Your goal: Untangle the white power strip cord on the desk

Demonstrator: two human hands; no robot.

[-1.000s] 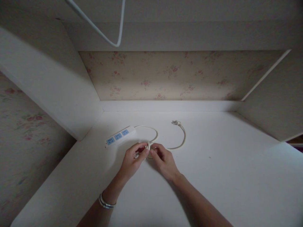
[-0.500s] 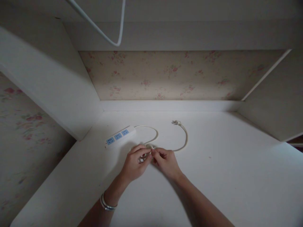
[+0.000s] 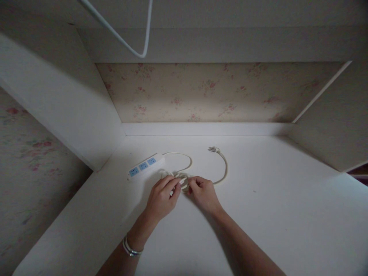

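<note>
A white power strip (image 3: 147,165) with three blue socket panels lies at an angle on the white tabletop. Its cream power cord (image 3: 191,163) loops out from the far end into a bundle of coils between my hands. My left hand (image 3: 163,195), a silver bangle at its wrist, pinches the bundle from the left. From the other side my right hand (image 3: 203,192) has thumb and fingers closed on the cord. Beyond the right hand the cord curves up to a plug (image 3: 212,149) with bare metal prongs. My fingers hide part of the bundle.
White side panels stand at left (image 3: 66,103) and right (image 3: 324,122), with a flower-patterned wall (image 3: 195,92) behind. Overhead a white cable (image 3: 120,36) hangs down in a V from the upper board. The tabletop (image 3: 273,218) stretches out to the right.
My hands have drawn slightly apart, so more of the coiled cord shows between them. The power strip and the plug stay where they were.
</note>
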